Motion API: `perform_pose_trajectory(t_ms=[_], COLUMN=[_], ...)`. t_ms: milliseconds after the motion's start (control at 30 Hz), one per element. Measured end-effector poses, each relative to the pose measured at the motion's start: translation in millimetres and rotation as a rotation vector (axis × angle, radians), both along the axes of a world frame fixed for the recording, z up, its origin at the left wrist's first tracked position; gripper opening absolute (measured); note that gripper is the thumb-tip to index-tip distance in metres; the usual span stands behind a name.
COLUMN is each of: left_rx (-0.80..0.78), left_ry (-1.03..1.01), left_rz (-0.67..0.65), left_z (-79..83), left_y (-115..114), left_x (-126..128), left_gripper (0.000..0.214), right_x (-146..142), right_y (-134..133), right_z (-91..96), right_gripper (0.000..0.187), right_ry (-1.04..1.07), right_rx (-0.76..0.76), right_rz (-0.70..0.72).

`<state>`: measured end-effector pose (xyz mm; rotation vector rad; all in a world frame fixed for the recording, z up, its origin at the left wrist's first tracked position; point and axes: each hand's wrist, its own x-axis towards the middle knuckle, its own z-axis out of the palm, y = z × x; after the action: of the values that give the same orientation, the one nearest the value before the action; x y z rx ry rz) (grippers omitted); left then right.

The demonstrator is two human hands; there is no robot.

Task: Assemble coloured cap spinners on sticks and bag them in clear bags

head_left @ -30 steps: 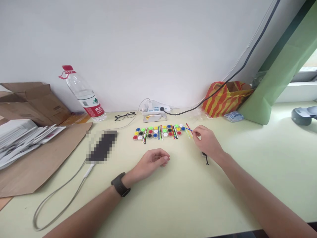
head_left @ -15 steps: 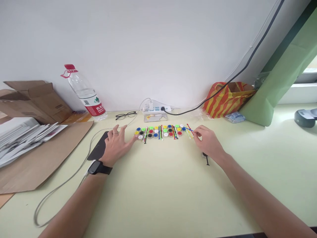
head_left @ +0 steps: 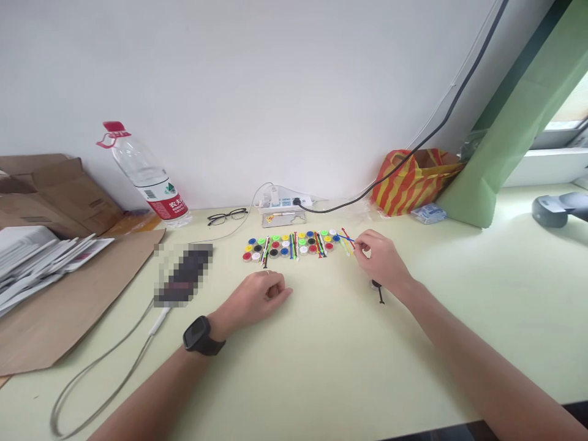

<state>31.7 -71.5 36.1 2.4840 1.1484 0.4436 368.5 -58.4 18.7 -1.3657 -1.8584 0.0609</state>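
Note:
My right hand is closed, thumb and fingertips pinching the end of a thin blue plastic stick. A red stick and a yellow one lie by its fingertips. Under the wrist, a black stick sticks out beside a partly hidden dark round piece. My left hand rests on the table with curled fingers and thumb stretched out; nothing shows in it. In front of both hands, small coloured discs form three groups, with bundles of coloured sticks between them.
A power strip, a flat clear case and glasses lie near the wall. At left are a phone with its cable, a water bottle, cardboard and papers. A striped bag stands back right.
My left hand has left the left end of the disc row, come nearer and to the right, and curled its fingers. The phone it covered now shows. My right hand still pinches the blue stick.

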Motion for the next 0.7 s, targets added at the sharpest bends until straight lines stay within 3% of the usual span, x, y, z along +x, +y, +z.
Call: perform_pose_trajectory(t_ms=[233, 533, 700], left_rx=[-0.028, -0.021, -0.045], left_ry=[0.007, -0.011, -0.043], left_rz=[0.008, -0.003, -0.048], left_z=[-3.3, -4.1, 2.0], left_y=[0, -1, -8], left_x=[2, 2, 5], left_gripper=[0.027, 0.023, 0.04], right_x=[1, 0, -13], right_y=[0, -9, -16], right_z=[0.2, 18.3, 20.4], right_gripper=[0.012, 0.027, 0.025], right_ry=[-0.006, 0.052, 0.129], right_rx=[-0.029, -0.015, -0.239], right_rz=[0.001, -0.068, 0.141])
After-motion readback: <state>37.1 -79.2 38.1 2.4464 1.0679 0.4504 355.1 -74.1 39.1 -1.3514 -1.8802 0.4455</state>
